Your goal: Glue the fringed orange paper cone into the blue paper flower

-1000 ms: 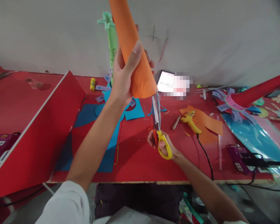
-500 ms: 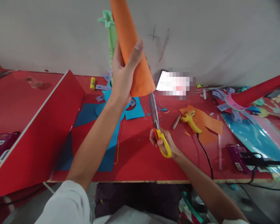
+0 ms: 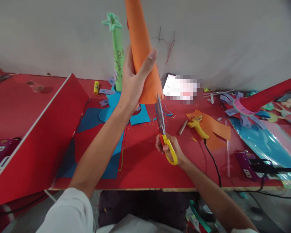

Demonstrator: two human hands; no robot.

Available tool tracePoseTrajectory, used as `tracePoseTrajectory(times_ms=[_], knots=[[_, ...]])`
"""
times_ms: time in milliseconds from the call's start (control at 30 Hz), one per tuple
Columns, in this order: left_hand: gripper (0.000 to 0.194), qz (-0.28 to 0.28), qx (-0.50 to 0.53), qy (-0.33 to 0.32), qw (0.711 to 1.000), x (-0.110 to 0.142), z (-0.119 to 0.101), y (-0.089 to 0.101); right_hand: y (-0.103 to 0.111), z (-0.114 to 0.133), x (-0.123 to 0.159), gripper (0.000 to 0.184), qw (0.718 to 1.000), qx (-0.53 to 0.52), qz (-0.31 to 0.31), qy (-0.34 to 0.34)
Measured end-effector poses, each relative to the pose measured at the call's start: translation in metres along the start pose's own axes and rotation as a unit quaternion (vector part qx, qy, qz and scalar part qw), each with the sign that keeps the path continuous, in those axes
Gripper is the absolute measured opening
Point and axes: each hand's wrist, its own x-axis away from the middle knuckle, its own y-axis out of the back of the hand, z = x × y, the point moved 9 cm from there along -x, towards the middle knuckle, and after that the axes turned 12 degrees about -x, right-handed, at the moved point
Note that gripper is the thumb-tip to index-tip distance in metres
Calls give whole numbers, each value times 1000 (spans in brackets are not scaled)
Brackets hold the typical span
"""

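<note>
My left hand point(image 3: 137, 76) is wrapped around an orange paper cone point(image 3: 142, 42), held tilted above the table with its wide end down. Yellow-handled scissors point(image 3: 169, 152) are gripped in my right hand point(image 3: 171, 145), blades pointing up. The blade tips meet the cone's lower rim near its right side; slits seem to show in that rim. Behind my left hand stands a green paper tube point(image 3: 118, 58) with a star-shaped top and dark writing. Blue paper pieces point(image 3: 140, 116) lie below the cone, partly hidden by my left arm.
A yellow glue gun point(image 3: 199, 127) rests on orange paper scraps point(image 3: 219, 127), its black cord running off the front edge. A glue stick point(image 3: 96, 87), a lit phone point(image 3: 179, 87), a red upright panel point(image 3: 46, 129) and a red paper cone point(image 3: 271, 94) surround the work area.
My left hand has shifted the orange cone slightly right and down, uncovering more of the green tube. The scissors' tips now overlap the cone's rim; my right hand has barely moved.
</note>
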Motion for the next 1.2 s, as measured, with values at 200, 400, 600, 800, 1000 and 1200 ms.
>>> tracePoseTrajectory(times_ms=[200,400,600,800,1000,1200], knots=[[18,-15,7,-50,999,5,-9,-1,-1,4,0,83,1000,-24,-14,-11],[29,44,23,-60,997,1,-12,-3,2,-2,0,82,997,-49,-50,-38],[24,44,-11,-80,996,0,-13,0,-7,10,-3,83,998,-62,-11,9],[9,33,-7,-73,997,1,-11,2,-13,15,0,81,997,-36,41,51],[6,22,29,-55,998,1,-15,3,-14,13,1,78,996,-47,53,53],[8,64,73,-44,994,7,-17,-8,-13,14,0,79,996,-58,39,54]])
